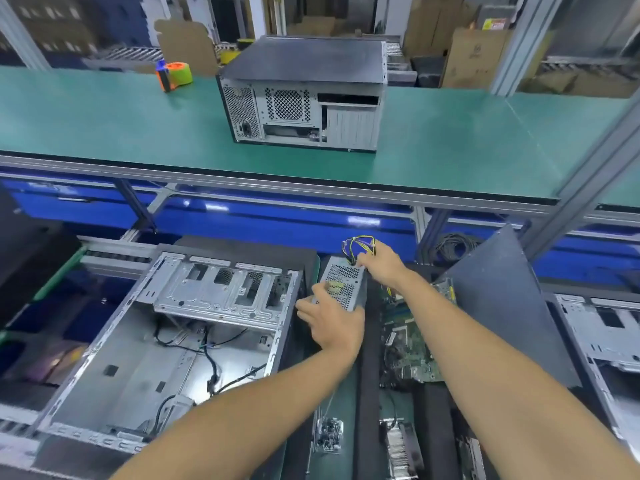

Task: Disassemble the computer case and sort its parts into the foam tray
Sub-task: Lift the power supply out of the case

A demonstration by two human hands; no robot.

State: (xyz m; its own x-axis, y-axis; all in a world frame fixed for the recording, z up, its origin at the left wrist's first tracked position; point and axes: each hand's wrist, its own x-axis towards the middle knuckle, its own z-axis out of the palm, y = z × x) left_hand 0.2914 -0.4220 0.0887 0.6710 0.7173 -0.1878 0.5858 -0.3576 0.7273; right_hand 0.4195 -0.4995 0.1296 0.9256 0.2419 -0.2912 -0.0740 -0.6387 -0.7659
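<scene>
I see an opened computer case point(166, 344) lying on its side below the green desk point(104, 119), its open face turned up and its long axis running from near me away toward the desk. Loose black cables point(211, 362) trail across its bare metal floor.

Just right of the case, both of my hands hold a grey power supply point(341, 284). Its perforated face points up and toward me, and its long axis runs away from me, tilted slightly right. My left hand point(332, 323) grips the near end of the box, fingers point(320, 292) curled onto the mesh. My right hand point(379, 263) is at the far end, fingers closed around a bundle of yellow and black wires point(358, 247) that rises from the box.

Right of the case lies the black foam tray point(369, 358). A green circuit board point(410, 351) sits in one of its slots, under my right forearm. A small bag of screws point(329, 434) lies near the case's front corner.

Beyond the case, up on the desk, stands a closed computer point(304, 95) with its rear panel facing me, and an orange tape dispenser point(175, 75) to its left.
</scene>
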